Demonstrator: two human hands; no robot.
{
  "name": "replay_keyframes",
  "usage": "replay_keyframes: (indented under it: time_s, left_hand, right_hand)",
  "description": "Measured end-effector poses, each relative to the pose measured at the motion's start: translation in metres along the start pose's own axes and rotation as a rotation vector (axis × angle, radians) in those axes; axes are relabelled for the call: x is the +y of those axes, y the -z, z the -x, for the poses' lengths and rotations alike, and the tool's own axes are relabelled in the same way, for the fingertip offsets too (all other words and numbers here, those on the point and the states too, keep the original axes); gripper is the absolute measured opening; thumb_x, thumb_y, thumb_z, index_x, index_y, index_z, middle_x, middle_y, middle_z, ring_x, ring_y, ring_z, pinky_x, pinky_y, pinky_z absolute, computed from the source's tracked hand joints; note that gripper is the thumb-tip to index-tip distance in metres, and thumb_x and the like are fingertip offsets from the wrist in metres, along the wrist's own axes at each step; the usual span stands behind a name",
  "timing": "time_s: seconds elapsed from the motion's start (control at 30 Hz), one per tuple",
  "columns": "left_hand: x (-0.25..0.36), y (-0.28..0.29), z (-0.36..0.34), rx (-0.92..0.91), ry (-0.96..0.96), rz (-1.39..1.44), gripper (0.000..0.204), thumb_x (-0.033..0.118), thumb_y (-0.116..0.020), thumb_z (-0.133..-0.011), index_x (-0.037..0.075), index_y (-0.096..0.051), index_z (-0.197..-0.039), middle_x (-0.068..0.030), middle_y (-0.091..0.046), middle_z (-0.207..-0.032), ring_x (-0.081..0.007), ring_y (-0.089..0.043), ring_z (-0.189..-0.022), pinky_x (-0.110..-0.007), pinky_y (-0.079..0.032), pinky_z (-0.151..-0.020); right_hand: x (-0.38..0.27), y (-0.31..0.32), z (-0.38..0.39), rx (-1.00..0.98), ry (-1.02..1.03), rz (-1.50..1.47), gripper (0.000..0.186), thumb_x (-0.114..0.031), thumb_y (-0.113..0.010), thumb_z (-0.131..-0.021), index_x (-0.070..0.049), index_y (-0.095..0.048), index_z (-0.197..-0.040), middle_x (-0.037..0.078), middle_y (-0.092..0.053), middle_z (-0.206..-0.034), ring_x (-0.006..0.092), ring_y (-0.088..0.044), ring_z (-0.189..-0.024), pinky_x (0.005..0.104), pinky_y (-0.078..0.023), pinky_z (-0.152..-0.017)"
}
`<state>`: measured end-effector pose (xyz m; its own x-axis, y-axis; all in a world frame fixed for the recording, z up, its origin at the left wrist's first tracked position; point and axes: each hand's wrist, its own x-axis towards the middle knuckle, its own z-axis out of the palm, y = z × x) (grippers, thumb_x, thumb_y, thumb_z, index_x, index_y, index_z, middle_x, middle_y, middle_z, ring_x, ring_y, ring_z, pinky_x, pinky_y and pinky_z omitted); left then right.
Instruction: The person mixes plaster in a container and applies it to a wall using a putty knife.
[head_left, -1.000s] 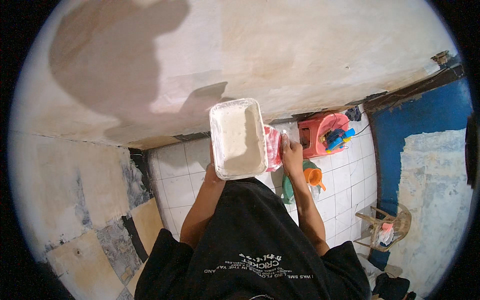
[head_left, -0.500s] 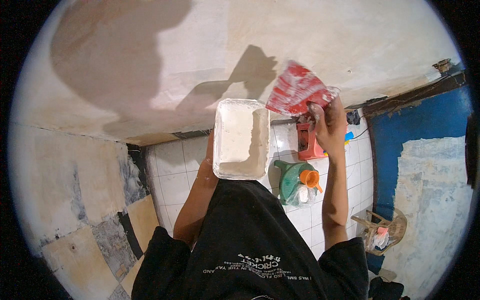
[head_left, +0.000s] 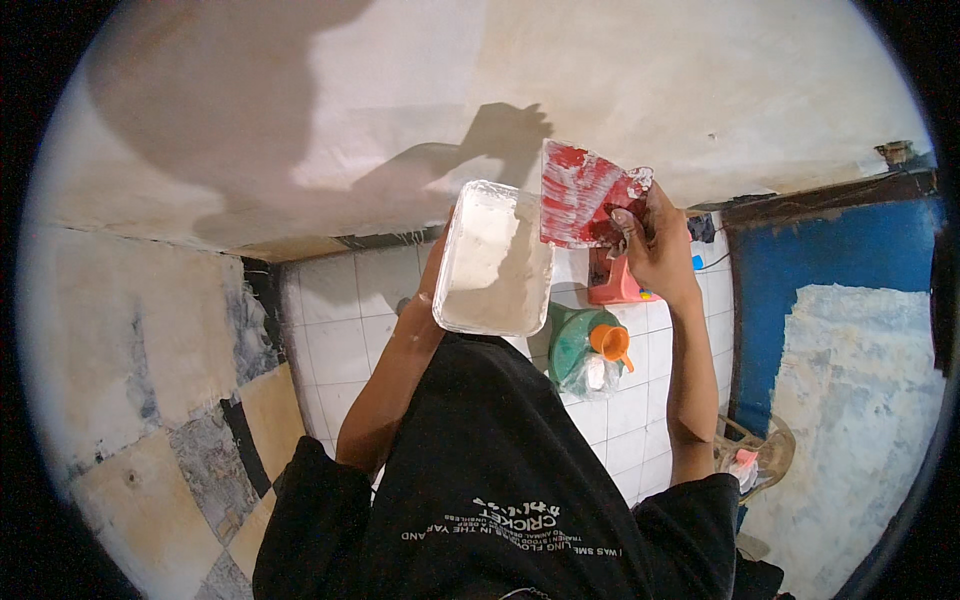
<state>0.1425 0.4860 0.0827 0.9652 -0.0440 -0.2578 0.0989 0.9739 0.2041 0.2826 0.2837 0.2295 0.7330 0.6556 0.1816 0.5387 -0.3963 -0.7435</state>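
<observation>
A white rectangular tub (head_left: 497, 262) of cream-coloured putty is held up in front of my body, slightly tilted. My left hand (head_left: 437, 262) holds it from the left and underneath; the fingers are hidden behind the tub. In my right hand (head_left: 655, 250) is a red putty spreader (head_left: 585, 195), gripped by its right end with the thumb on the near face. White putty streaks cover its flat blade. The blade's left edge appears next to the tub's right rim; whether they touch I cannot tell.
A plastered wall (head_left: 600, 70) rises ahead, carrying my shadow. On the white tiled floor (head_left: 330, 290) stand a green stool (head_left: 570, 340) with an orange dipper (head_left: 610, 342) and a plastic bag, and a red stool (head_left: 615, 283). A small chair (head_left: 770, 455) lies right, by a blue, partly plastered wall (head_left: 780, 300).
My right hand has brought the spreader down, its blade turning more upright beside the tub's rim. The tub has risen slightly, shifted right and tilted.
</observation>
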Motion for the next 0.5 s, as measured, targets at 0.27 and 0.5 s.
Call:
replay_keyframes:
  time_s: [0.27, 0.5]
  left_hand:
    - [-0.004, -0.005, -0.003, 0.019, -0.018, -0.025, 0.046, 0.043, -0.041, -0.098, 0.007, -0.051, -0.126, -0.0078, -0.06, -0.116, -0.0196, -0.061, -0.101, -0.036, -0.052, -0.087]
    - [0.002, -0.029, -0.007, 0.164, -0.125, -0.164, 0.048, 0.045, -0.04, -0.098, 0.008, -0.051, -0.125, -0.0066, -0.06, -0.115, -0.0198, -0.061, -0.099, -0.036, -0.053, -0.084]
  right_hand:
    - [0.014, -0.009, 0.017, 0.015, -0.027, -0.123, 0.014, 0.0, -0.057, -0.084, 0.003, -0.051, -0.096, 0.01, -0.055, -0.063, 0.0128, -0.048, -0.055, 0.0274, -0.04, -0.053]
    - [-0.011, -0.021, 0.039, -0.019, -0.261, -0.258, 0.013, 0.001, -0.058, -0.083, 0.002, -0.052, -0.095, 0.006, -0.055, -0.065, 0.0096, -0.049, -0.057, 0.0258, -0.04, -0.053]
